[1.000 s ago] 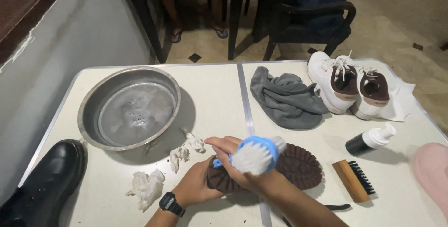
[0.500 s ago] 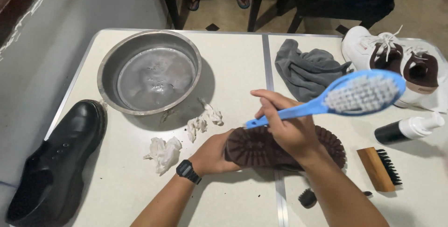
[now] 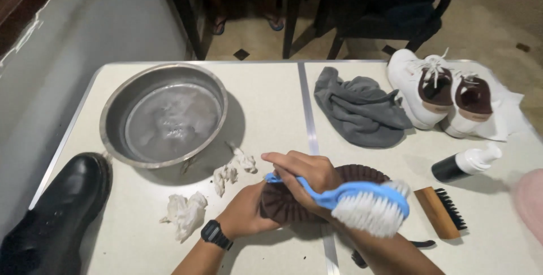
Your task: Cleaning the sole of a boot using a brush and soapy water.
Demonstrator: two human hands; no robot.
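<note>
A shoe lies sole-up on the white table (image 3: 266, 100), its brown ridged sole (image 3: 283, 204) facing me. My left hand (image 3: 243, 213), with a black watch on the wrist, grips the shoe's left end. My right hand (image 3: 305, 176) is closed on the handle of a blue scrub brush (image 3: 362, 201). The brush's white bristles point toward me, over the right part of the sole.
A steel bowl of cloudy water (image 3: 164, 117) stands at the left, with crumpled tissues (image 3: 184, 213) below it. A black shoe (image 3: 51, 213) lies at the left edge. A grey cloth (image 3: 359, 108), white sneakers (image 3: 438, 91), a pump bottle (image 3: 466, 162) and a wooden brush (image 3: 441, 213) lie at the right.
My right hand has swung the blue brush down from raised at the upper right to low over the sole. My left hand stays on the shoe. The view has shifted.
</note>
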